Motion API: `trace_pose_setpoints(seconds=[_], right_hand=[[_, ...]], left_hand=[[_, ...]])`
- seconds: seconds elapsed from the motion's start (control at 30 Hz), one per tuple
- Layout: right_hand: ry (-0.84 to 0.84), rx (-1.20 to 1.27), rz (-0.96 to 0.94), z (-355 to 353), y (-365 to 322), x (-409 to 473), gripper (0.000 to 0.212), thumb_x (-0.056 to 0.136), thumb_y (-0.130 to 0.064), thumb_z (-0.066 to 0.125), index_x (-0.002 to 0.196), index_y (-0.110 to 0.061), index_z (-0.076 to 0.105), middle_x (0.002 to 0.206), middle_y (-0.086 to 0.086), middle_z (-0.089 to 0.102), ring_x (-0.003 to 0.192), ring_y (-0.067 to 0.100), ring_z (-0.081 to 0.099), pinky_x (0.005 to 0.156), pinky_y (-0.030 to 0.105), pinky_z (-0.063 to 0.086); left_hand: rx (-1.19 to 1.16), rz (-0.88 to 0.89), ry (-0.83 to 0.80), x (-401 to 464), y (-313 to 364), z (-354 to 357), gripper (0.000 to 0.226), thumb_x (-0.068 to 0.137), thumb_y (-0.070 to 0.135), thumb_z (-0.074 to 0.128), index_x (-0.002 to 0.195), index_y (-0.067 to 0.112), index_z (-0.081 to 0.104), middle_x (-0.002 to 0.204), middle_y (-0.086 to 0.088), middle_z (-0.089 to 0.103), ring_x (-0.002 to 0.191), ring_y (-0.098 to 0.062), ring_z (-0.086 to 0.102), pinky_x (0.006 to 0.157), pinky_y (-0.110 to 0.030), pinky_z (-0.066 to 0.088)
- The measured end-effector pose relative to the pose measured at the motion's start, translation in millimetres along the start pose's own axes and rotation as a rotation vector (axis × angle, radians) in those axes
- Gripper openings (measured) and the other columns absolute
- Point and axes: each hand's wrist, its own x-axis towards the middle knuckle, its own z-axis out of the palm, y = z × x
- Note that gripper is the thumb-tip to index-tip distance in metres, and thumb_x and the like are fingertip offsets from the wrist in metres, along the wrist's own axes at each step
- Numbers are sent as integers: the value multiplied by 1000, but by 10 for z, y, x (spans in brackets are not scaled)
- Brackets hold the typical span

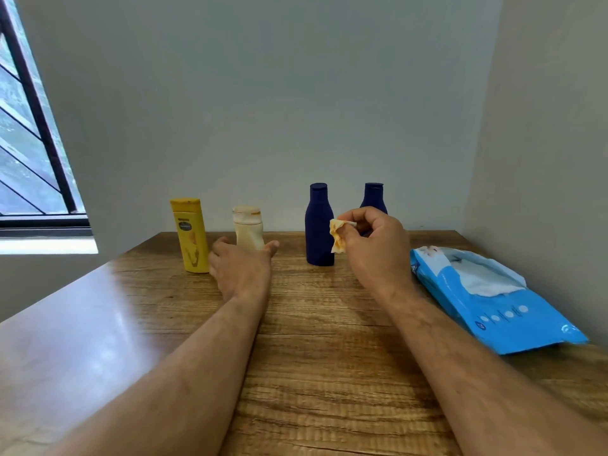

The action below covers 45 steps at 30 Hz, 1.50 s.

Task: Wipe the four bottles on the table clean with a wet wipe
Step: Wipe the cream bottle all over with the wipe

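While right hand (375, 245) pinches wipe (339, 236), pack (500, 311) open

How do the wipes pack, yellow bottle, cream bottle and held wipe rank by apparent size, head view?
1. wipes pack, though nearest the camera
2. yellow bottle
3. cream bottle, partly hidden by left hand
4. held wipe

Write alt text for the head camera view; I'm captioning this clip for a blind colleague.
A person's right hand pinches a crumpled, stained wet wipe above a wooden table, while the left hand reaches to a cream bottle. A yellow bottle and two dark blue bottles stand along the wall; a blue wipes pack lies right.
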Motion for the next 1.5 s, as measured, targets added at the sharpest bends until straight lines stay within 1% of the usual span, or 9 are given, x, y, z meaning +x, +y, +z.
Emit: trace_pose_setpoints(seconds=[0.1, 0.37, 0.5, 0.67, 0.8, 1.03, 1.2, 1.37, 1.5], right_hand=[[-12, -17, 1, 9, -8, -5, 5, 91, -25, 67, 96, -28, 65, 84, -20, 59, 75, -3, 59, 51, -2, 40], [-41, -48, -5, 65, 15, -6, 3, 91, -28, 67, 94, -30, 67, 82, -19, 62, 75, -7, 60, 53, 1, 43], [-56, -30, -6, 54, -15, -10, 4, 91, -27, 67, 90, -31, 65, 80, -18, 62, 78, -22, 54, 53, 1, 43], [11, 4, -5, 7, -95, -19, 2, 90, -30, 68, 91, -32, 67, 83, -17, 63, 77, -7, 60, 54, 0, 42], [31, 33, -100, -72, -193, -55, 3, 88, -27, 70, 91, -29, 70, 82, -15, 67, 77, -5, 60, 55, 5, 45], [-229, -196, -384, -72, -249, -189, 16, 83, -16, 74, 94, -27, 72, 89, -20, 63, 83, -3, 59, 67, 6, 47], [-239, -328, -393, 1, -202, -198, 13, 87, -28, 70, 100, -30, 72, 92, -19, 62, 86, -4, 57, 73, 6, 46], [-31, -264, -296, 69, -145, -164, 16, 91, -33, 64, 107, -29, 67, 100, -15, 61, 86, -5, 56, 73, 13, 50], [23, -167, -301, 23, -158, -131, 21, 92, -30, 64, 112, -26, 67, 102, -11, 63, 84, -1, 58, 65, 9, 48]], left_hand=[[83, -18, -5, 28, 30, 38, 101, 73, 54, 80, 147, 6, 33, 148, -13, 44, 138, -33, 38, 109, -49, 37], [116, 10, -61, 12, 47, 65, 78, 77, 60, 75, 136, 16, 49, 134, -7, 58, 128, -31, 46, 101, -49, 43], [-348, 50, -161, -131, 192, -47, 63, 76, 44, 81, 127, 18, 56, 114, 4, 64, 105, -15, 60, 86, -32, 49], [-1162, -244, -790, -319, 289, -190, 56, 82, 37, 72, 125, 2, 63, 103, -15, 69, 90, -22, 68, 81, -36, 59], [-1181, -287, -979, -336, 263, -220, 61, 94, 47, 53, 134, 1, 59, 111, -22, 67, 94, -31, 67, 83, -40, 53], [-1239, -364, -993, -343, 261, -187, 60, 90, 43, 53, 135, 3, 56, 129, -24, 63, 116, -37, 61, 114, -54, 35], [-1172, -372, -1012, -333, 254, -137, 52, 98, 43, 45, 125, 3, 64, 109, -19, 71, 97, -31, 70, 91, -46, 54], [-1076, -371, -1050, -412, 229, -92, 43, 96, 38, 48, 112, 6, 71, 104, -18, 72, 90, -30, 67, 96, -47, 41], [-1102, -361, -1042, -473, 228, -92, 43, 97, 39, 48, 113, 6, 70, 103, -20, 72, 91, -31, 67, 88, -46, 47]])
